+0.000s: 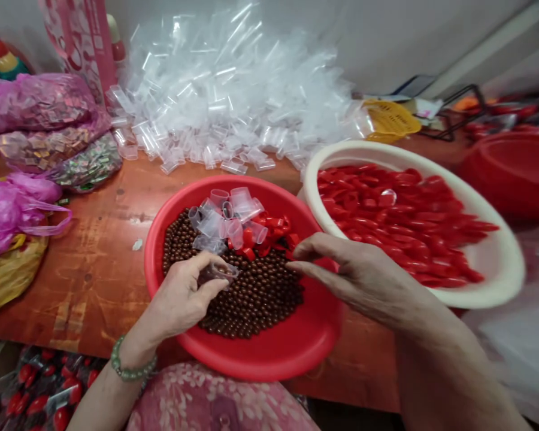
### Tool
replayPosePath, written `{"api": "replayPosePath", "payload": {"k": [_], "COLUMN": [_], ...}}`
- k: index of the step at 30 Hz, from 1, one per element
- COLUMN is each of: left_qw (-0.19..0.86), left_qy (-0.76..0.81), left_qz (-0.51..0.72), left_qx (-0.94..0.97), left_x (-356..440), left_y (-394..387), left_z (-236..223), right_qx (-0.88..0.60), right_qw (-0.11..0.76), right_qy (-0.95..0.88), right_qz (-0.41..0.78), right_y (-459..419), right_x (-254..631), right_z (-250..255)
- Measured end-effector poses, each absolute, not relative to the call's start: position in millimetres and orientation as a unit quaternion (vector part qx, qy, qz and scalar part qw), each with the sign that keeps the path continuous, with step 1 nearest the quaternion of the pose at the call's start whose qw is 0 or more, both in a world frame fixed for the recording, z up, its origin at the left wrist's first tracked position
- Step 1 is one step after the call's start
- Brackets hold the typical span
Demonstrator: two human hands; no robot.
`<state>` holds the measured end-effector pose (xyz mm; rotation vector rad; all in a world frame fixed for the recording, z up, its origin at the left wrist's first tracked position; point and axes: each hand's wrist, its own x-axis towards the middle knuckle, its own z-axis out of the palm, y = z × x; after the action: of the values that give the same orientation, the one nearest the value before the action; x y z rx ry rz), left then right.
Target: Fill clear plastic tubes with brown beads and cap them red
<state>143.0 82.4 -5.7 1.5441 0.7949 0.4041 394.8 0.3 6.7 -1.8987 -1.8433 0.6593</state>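
Reddish-brown wood makes up the table (103, 251) that spans the frame. Across its top centre spreads a heap of clear plastic tubes (233, 90), blurred toward the upper part. At right of centre stands a cream basin (514, 269) filled with glossy red pieces (399, 221); its rim comes close up to the red basin (296, 350) in the middle of the frame. Purple-pink plastic bags (40, 99) of small coloured squares lie at the left, and behind them, in the upper left, rises a pink bag (83, 42) with a printed pattern and a small pale block, too blurred to read. The right hand (363, 272) reaches over the red basin's right side, thumb and forefinger parted by a narrow gap near some red caps (276, 226). Over the basin's left side, the left hand (184, 296) pinches one clear tube (227, 272) between thumb and fingers; a green bead bracelet (128, 368) circles that wrist. Loose tubes (244, 203) pile at the basin's upper middle, beside the caps. Smallest are the shiny dark brown balls (251, 299), spread beneath both hands.
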Motion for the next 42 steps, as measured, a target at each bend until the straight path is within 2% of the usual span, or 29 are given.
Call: {"api": "replayPosePath", "payload": {"k": [3, 8, 10, 20, 27, 32, 35, 39, 42], "left_qw": [0.691, 0.584, 0.582, 0.617, 0.643, 0.633, 0.646, 0.674, 0.654], "left_qy": [0.331, 0.337, 0.326, 0.314, 0.344, 0.362, 0.364, 0.365, 0.405], "left_qz": [0.228, 0.244, 0.245, 0.214, 0.220, 0.228, 0.240, 0.282, 0.311], "left_qx": [0.600, 0.697, 0.704, 0.689, 0.648, 0.645, 0.627, 0.576, 0.558], "left_x": [144, 139, 137, 135, 133, 136, 139, 145, 148], "left_y": [81, 73, 71, 68, 68, 66, 61, 54, 52], "left_z": [-6, -4, -2, -7, -13, -12, -14, -18, -19], "right_qx": [-0.697, -0.703, -0.697, -0.708, -0.691, -0.654, -0.634, -0.607, -0.598], "right_qw": [0.159, 0.064, 0.038, 0.000, 0.088, 0.292, 0.356, 0.398, 0.377], "right_qy": [-0.666, -0.678, -0.688, -0.681, -0.676, -0.559, -0.492, -0.515, -0.580], "right_qz": [0.213, 0.204, 0.200, 0.189, 0.239, 0.418, 0.478, 0.456, 0.406], "right_y": [-4, 3, 10, 40, 29, 10, 6, 7, 8], "right_x": [403, 395, 389, 365, 362, 357, 348, 332, 323], "right_z": [-1, -18, -24, -51, -39, -28, -21, -15, -13]}}
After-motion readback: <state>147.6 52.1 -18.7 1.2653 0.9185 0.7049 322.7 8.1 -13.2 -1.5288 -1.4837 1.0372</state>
